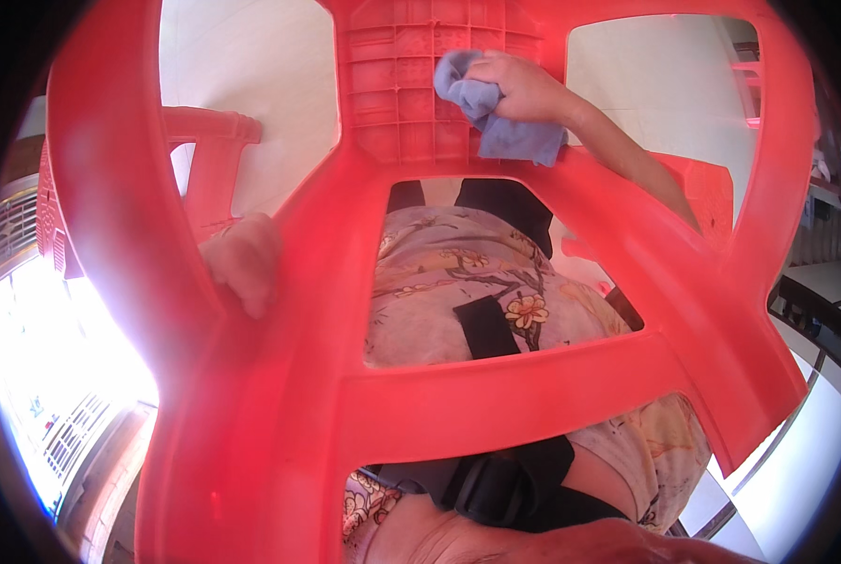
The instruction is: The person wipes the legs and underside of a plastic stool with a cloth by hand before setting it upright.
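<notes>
A red plastic chair [505, 398] fills most of the view, its ribbed seat underside [392, 92] at the top and its legs spread towards me. My right hand [530, 88] reaches in from the right and presses a bunched blue-grey cloth [523, 141] against the ribbed underside. On the left, my left hand [244, 261] is closed around the chair's frame, its fingers slightly blurred. Through the frame's middle opening shows my flower-patterned top [463, 275], with a black strap [487, 328] over it.
Another red plastic chair [209, 141] stands on the pale floor [279, 84] at left. Further red plastic furniture [702, 194] shows at right, behind my forearm. Bright light enters through a doorway [61, 345] at far left. A black buckle [494, 486] sits on my chest.
</notes>
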{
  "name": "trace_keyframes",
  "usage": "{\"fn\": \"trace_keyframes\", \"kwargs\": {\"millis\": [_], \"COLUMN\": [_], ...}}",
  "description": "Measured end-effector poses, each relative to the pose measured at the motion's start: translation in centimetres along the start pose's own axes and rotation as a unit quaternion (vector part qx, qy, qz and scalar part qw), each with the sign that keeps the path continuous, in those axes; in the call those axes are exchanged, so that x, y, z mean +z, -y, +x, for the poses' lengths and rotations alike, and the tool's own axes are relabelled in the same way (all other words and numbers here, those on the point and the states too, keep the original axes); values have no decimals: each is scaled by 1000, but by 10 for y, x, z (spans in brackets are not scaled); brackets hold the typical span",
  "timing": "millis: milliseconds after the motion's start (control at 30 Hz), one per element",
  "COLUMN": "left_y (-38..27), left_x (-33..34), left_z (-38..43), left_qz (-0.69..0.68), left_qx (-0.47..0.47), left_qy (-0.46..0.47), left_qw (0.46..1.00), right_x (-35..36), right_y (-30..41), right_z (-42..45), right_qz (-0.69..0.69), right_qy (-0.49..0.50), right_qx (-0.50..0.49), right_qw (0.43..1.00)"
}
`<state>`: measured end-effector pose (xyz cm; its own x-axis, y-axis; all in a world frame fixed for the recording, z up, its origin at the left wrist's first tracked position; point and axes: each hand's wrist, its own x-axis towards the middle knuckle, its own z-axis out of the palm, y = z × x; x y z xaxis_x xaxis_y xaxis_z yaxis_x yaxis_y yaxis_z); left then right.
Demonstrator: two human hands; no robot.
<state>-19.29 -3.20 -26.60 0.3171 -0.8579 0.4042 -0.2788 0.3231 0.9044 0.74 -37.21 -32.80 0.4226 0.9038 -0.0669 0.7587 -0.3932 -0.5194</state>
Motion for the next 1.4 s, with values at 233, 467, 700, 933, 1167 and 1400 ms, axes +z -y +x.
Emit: {"fn": "trace_keyframes", "kwargs": {"millis": [233, 467, 700, 933, 1167, 1400], "left_y": [-3, -17, -39, -43, -47, -46], "left_x": [-9, -9, 17, 6, 20, 9], "left_z": [7, 21, 31, 9, 11, 11], "left_qz": [-35, -31, -69, -29, -18, -31], "left_qx": [-51, -60, -24, -55, -25, -20], "left_qy": [54, -68, -95, -132, -153, -83], "left_qw": [997, 995, 993, 989, 988, 996], "right_x": [19, 22, 26, 43, 43, 50], "right_y": [-18, -42, 22, 32, 21, 1], "right_z": [30, 24, 30, 32, 40, 47], "right_qz": [-191, 0, -24, -128, -108, 90], "right_qy": [58, 85, -30, 76, 115, 47], "right_qx": [-73, -51, -112, -14, -63, -51], "right_qw": [977, 995, 993, 989, 985, 994]}}
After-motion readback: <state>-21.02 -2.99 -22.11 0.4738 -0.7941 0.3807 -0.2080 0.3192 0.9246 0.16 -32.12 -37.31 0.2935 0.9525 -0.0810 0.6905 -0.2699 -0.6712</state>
